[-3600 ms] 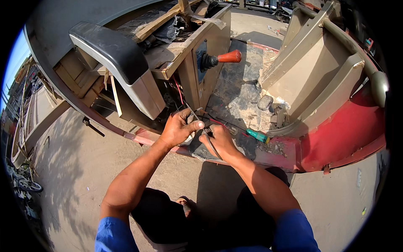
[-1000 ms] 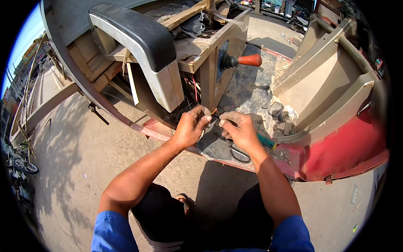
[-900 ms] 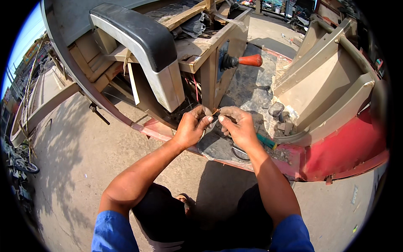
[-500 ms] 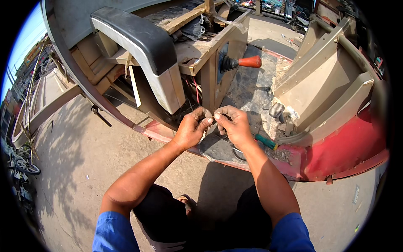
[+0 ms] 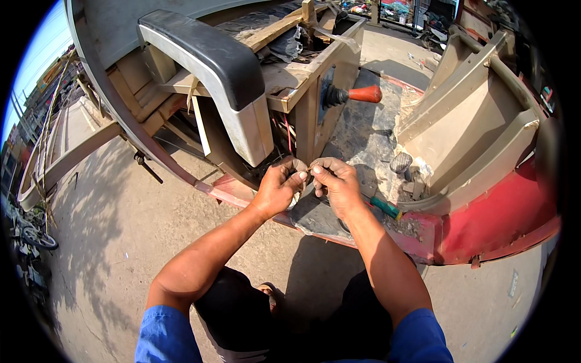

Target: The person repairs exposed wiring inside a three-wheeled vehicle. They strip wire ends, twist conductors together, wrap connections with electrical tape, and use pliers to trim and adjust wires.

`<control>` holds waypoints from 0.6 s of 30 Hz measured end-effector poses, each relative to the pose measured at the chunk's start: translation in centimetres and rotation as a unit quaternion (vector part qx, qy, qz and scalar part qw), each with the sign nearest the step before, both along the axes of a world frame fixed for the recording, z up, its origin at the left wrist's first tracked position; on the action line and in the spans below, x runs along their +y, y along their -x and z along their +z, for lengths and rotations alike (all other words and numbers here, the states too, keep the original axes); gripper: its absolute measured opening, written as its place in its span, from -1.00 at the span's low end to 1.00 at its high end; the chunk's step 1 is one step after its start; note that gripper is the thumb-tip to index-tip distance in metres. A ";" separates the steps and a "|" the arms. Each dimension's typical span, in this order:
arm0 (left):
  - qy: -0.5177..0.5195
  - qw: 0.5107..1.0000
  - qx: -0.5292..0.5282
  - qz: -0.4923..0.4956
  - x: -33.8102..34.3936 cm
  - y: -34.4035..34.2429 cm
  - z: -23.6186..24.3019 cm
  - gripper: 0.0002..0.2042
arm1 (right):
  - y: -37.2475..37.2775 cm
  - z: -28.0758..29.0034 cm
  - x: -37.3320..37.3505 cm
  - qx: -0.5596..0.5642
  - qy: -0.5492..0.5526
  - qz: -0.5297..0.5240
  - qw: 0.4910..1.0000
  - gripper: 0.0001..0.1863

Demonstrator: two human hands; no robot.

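My left hand (image 5: 278, 190) and my right hand (image 5: 339, 189) meet fingertip to fingertip above the sill of an open vehicle cab. Thumb and forefinger are pinched together on both, around something small and thin that I cannot make out. Behind my fingers, red wires (image 5: 288, 134) hang in a gap beside a tan box frame (image 5: 305, 115). A screwdriver with a green handle (image 5: 385, 207) lies on the floor edge, to the right of my right wrist.
A black and grey armrest-shaped cover (image 5: 233, 85) stands left of the box. From the box's side juts a lever with a red grip (image 5: 365, 94). A pedal (image 5: 400, 162) rises from the dusty cab floor (image 5: 363, 139). Red bodywork (image 5: 496, 209) curves at right.
The view has shifted slightly, so the cab sits a little farther right and lower. My hands stay pinched together, with only slight finger movement.
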State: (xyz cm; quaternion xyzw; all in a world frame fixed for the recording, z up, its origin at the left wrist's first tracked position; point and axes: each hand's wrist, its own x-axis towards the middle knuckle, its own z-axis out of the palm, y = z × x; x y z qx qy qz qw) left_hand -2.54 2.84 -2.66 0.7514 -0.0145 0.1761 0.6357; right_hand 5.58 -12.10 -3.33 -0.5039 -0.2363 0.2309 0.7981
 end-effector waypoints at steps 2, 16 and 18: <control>0.013 1.000 0.010 0.002 0.0 0.1 0.1 -0.90 | 0.0 -0.1 0.1 0.014 -0.001 -0.003 1.000 -0.86; 0.083 0.996 -0.012 -0.021 0.3 -0.2 -0.2 -0.90 | -0.2 -0.1 0.4 0.074 -0.039 0.042 0.996 -0.89; 0.092 0.995 -0.015 -0.025 0.4 -0.2 -0.2 -0.90 | -0.1 0.1 0.4 0.068 -0.037 0.046 0.996 -0.90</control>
